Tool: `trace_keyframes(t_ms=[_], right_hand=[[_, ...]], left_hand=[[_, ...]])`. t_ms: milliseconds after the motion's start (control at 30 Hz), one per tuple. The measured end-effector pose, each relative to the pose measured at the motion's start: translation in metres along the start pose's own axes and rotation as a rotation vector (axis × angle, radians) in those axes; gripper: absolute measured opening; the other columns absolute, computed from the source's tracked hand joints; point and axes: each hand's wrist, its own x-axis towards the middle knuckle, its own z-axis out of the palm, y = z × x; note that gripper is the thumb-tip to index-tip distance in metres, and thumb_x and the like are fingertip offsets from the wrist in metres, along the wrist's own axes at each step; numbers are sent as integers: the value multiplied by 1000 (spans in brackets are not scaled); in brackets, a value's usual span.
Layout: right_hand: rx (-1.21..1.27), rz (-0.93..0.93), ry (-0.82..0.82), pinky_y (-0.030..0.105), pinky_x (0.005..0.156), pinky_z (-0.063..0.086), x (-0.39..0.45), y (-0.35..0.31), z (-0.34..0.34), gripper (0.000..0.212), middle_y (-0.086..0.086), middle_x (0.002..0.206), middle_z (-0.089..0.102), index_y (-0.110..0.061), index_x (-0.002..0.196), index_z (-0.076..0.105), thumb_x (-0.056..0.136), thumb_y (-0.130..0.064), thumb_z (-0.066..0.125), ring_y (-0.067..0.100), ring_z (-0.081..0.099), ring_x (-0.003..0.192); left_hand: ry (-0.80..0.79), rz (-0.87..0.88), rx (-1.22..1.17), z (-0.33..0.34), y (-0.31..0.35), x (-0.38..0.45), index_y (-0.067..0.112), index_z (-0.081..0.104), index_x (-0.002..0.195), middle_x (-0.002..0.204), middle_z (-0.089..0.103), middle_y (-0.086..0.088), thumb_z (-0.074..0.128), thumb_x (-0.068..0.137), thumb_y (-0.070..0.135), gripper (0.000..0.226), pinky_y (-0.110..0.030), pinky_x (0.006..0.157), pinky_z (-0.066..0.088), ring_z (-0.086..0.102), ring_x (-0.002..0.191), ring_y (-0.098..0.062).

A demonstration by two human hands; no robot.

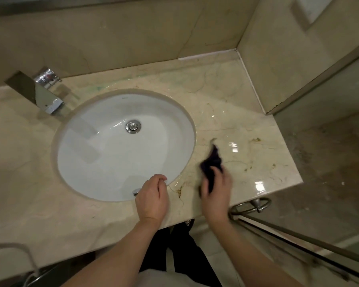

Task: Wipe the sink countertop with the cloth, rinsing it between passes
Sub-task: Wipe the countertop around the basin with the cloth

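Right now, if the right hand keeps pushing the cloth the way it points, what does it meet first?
Only bare wet countertop lies ahead of the right hand and its dark cloth; the back wall probably comes first, though blur makes the heading uncertain.

The light is soft, warm and rather dim, falling from overhead. Bright white glare patches sit on the wet countertop (pixel 247 125) at its right side, and a highlight streaks the basin (pixel 116 162) beside the drain (pixel 133 126). The faucet (pixel 44 94) casts a grey shadow into the basin. The right hand (pixel 216 191) and its dark cloth (pixel 212 160) are smeared by motion blur. Wide-angle distortion bends the edges; corners look soft.
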Motion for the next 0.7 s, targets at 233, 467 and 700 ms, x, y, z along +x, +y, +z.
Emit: trace_keyframes(t_ms=[233, 467, 700], right_hand=[[92, -76, -164, 36, 106, 41, -12, -87, 69, 31, 3, 132, 53, -16, 129, 59, 101, -29, 54, 18, 43, 122], [289, -18, -262, 23, 94, 46, 13, -98, 31, 20, -17, 118, 57, -32, 122, 56, 103, -36, 49, -1, 56, 111], [545, 236, -41, 26, 96, 48, 88, -61, -52, 23, -11, 118, 62, -25, 127, 57, 104, -26, 52, 3, 58, 110]], left_hand=[[-268, -123, -157, -24, -11, 24, 29, 62, 115, 95, 71, 10, 34, 105, 26, 30, -38, 87, 50, 66, 93, -16], [-316, -85, -96, -28, -3, 21, 32, 63, 97, 92, 69, 13, 29, 105, 41, 36, -38, 88, 47, 63, 92, -13], [-343, -80, -98, -12, 19, 23, 25, 69, 92, 92, 67, 12, 38, 102, 34, 34, -22, 70, 38, 59, 87, -6]])
